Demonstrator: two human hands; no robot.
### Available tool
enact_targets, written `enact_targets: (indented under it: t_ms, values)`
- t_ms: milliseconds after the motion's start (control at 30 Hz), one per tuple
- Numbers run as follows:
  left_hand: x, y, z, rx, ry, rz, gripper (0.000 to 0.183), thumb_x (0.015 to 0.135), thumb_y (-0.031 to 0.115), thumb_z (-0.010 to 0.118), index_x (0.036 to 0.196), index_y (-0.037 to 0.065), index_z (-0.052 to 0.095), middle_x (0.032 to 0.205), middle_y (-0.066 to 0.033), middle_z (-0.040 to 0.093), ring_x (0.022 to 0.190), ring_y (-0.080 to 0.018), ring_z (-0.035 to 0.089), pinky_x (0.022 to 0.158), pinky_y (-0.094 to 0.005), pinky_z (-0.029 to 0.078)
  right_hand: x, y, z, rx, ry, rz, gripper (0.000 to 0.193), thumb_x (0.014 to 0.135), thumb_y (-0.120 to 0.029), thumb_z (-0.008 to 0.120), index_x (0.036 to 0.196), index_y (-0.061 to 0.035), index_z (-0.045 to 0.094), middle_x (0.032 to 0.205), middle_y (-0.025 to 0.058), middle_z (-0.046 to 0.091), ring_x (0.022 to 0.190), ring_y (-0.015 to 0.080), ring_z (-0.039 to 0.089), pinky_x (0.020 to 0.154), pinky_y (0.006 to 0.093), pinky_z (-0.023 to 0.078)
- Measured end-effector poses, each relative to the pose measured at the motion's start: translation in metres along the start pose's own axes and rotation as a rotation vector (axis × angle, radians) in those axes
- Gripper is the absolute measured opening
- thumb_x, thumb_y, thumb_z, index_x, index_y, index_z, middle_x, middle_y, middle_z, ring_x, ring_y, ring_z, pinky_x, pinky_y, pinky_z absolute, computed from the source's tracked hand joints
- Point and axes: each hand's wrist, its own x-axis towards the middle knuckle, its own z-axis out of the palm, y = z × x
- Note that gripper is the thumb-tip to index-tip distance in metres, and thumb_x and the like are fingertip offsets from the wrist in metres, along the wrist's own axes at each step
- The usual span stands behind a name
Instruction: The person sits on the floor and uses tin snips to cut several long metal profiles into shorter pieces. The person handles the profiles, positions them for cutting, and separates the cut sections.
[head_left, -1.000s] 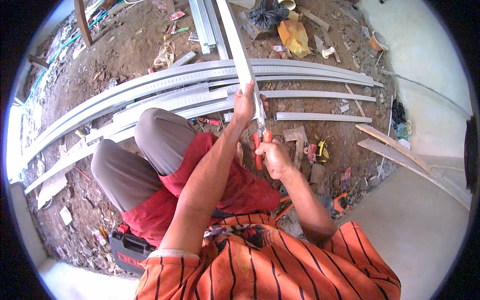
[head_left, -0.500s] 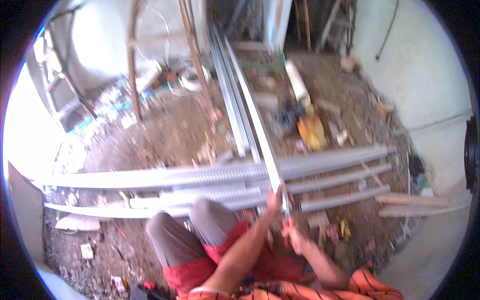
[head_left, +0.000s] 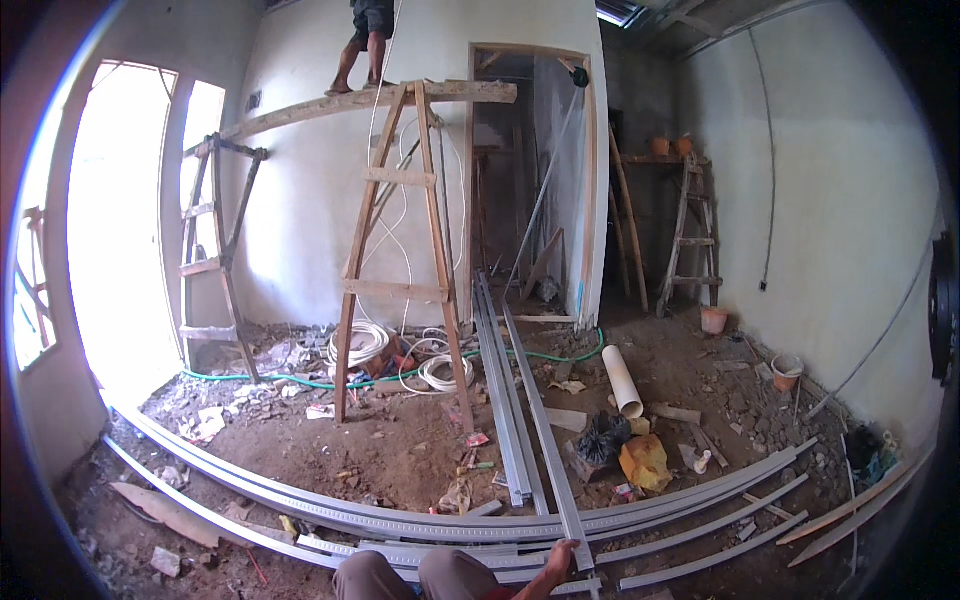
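The left hand (head_left: 558, 556) pinches the near end of a grey metal channel (head_left: 540, 425), which runs toward twelve o'clock (right hand unseen).

Long metal channels (head_left: 520, 400) lie on the dirt floor (head_left: 400, 450), right of the wooden trestle (head_left: 400, 250).

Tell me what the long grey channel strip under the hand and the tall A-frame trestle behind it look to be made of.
Long grey channel strip: looks like thin light-gauge metal, dull grey, with folded edges and a faint sheen; coated or bare, I cannot tell. The left hand grips its near end. Tall A-frame trestle: rough unpainted brown timber, with visible grain and uneven rails.
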Motion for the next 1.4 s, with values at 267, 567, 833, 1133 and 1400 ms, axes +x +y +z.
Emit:
enact_targets:
  t_ms: [267,567,833,1133,1400]
  values:
    - [-0.051,0.055,0.053,-0.348,-0.186,-0.073,0.033,0.086,0.031,0.055,0.106,0.005,0.055,0.086,-0.0088,0.063,0.077,-0.0239,0.063,0.072,-0.0373,0.051,-0.023,0.008,-0.024,-0.025,0.033,-0.216,0.023,0.081,-0.029,0.054,0.092,-0.0097,0.053,0.065,0.0009,0.05,0.057,0.0135,0.048,0.052,0.0292,0.038]
    - [-0.051,0.086,0.01,-0.82,-0.429,-0.207,0.046,0.084,0.044,0.055,0.094,-0.001,0.056,0.077,-0.0128,0.059,0.07,-0.0284,0.06,0.065,-0.0391,0.051,-0.009,0.024,-0.011,-0.107,0.081,-0.39,0.02,0.086,-0.033,0.051,0.078,-0.0155,0.056,0.054,-0.0056,0.044,0.044,0.0061,0.039,0.04,0.0229,0.029]
    - [-0.049,0.079,0.006,-0.792,-0.339,-0.125,0.051,0.085,0.046,0.052,0.094,-0.004,0.052,0.088,-0.0184,0.057,0.076,-0.0315,0.057,0.071,-0.0407,0.049,-0.037,-0.002,0.008,-0.335,0.23,-0.387,0.022,0.087,-0.031,0.052,0.083,-0.0111,0.059,0.056,-0.0056,0.049,0.053,0.0097,0.046,0.048,0.0256,0.036]
    - [-0.062,0.104,0.016,-0.767,-0.378,-0.132,0.051,0.086,0.047,0.049,0.092,-0.004,0.051,0.084,-0.0166,0.055,0.072,-0.0282,0.055,0.067,-0.0378,0.048,-0.024,0.001,0.015,-0.278,0.211,-0.355,0.022,0.087,-0.031,0.054,0.089,-0.0098,0.059,0.062,-0.0043,0.052,0.059,0.0104,0.049,0.052,0.0267,0.038]
    - [-0.058,0.107,0.016,-0.791,-0.377,-0.139,0.052,0.086,0.048,0.048,0.092,-0.004,0.051,0.083,-0.0161,0.054,0.071,-0.0274,0.055,0.066,-0.037,0.047,-0.025,0.005,0.014,-0.304,0.252,-0.366,0.023,0.086,-0.03,0.055,0.093,-0.0085,0.06,0.067,-0.0032,0.056,0.065,0.0111,0.051,0.056,0.0276,0.04]
